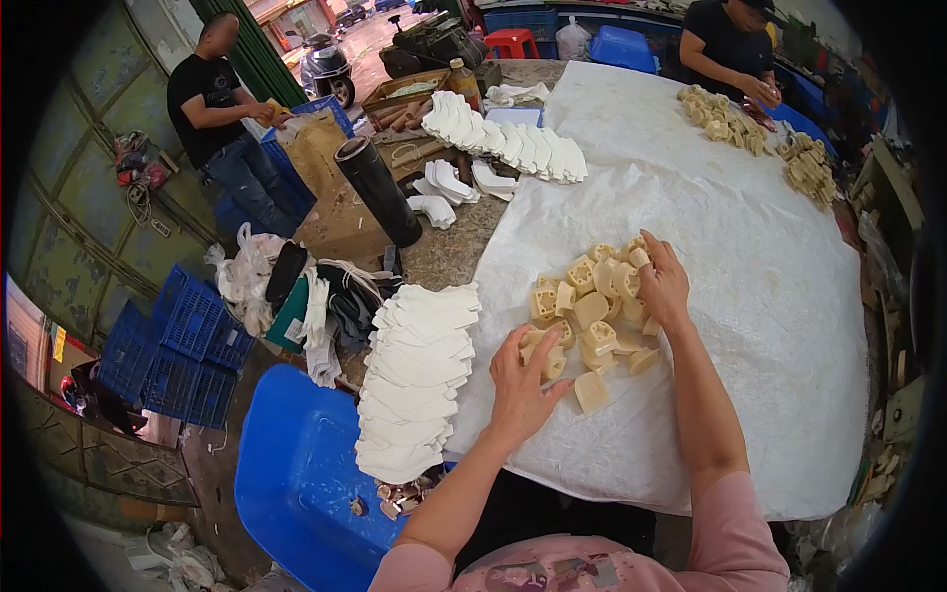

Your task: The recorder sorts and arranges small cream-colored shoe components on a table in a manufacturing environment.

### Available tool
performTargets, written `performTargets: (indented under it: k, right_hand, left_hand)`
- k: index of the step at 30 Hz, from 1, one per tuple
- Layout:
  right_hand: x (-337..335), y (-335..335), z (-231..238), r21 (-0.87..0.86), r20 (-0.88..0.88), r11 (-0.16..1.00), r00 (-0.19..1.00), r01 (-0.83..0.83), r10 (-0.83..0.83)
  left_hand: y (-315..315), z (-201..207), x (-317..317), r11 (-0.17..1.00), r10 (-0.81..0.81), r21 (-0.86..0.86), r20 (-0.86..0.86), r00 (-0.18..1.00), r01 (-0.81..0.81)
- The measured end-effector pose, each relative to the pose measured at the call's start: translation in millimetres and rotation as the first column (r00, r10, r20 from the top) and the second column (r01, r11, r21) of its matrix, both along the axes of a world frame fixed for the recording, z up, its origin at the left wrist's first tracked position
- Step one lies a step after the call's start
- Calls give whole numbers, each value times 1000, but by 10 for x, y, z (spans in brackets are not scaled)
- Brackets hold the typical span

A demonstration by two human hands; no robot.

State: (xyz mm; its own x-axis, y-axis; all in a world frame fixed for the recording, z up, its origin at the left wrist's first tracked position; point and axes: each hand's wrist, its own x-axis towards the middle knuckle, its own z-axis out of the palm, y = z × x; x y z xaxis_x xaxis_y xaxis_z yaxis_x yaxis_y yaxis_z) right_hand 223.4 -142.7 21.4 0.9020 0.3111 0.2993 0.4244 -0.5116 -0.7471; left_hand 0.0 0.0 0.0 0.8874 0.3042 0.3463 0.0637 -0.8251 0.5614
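Observation:
A heap of cream-coloured moulded pieces, some with holes in their faces, lies on the white sheet in front of me. My left hand is at the near left side of the heap, fingers spread, the tips against the nearest pieces. One flat, rounded piece lies just right of my left thumb. On the far right side, my right hand curves around the heap with its fingers apart. A small piece sits against its fingertips; I see no firm grip on it.
Overlapping white curved pieces line the table's left edge, above a blue tub. A black cylinder stands farther back. More cream pieces lie far right, near a seated co-worker. Another person stands far left.

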Motion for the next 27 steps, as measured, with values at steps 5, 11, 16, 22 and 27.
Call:
performTargets:
  k: [5, 11, 16, 22, 27]
  right_hand:
    - [108, 9, 36, -41, -65, 998, 997, -44, 42]
    - [239, 37, -60, 5, -8, 992, 992, -124, 124]
    - [169, 165, 29, -17, 8, 989, 989, -149, 149]
    - [-37, 291, 229, -87, 127, 983, 977, -159, 169]
    - [-132, 318, 217, -172, 245, 972, 949, -158, 198]
  left_hand:
    - [8, 251, 149, 993, 77, 90, 7, 997, -78]
    - [121, 346, 504, 999, -37, 9, -83, 996, 37]
    - [157, 257, 512, 998, -49, -36, -14, 999, 49]
    - [83, 130, 516, 998, -2, -68, 188, 982, 15]
    - [235, 28, 555, 989, 45, -145, 340, 939, 5]
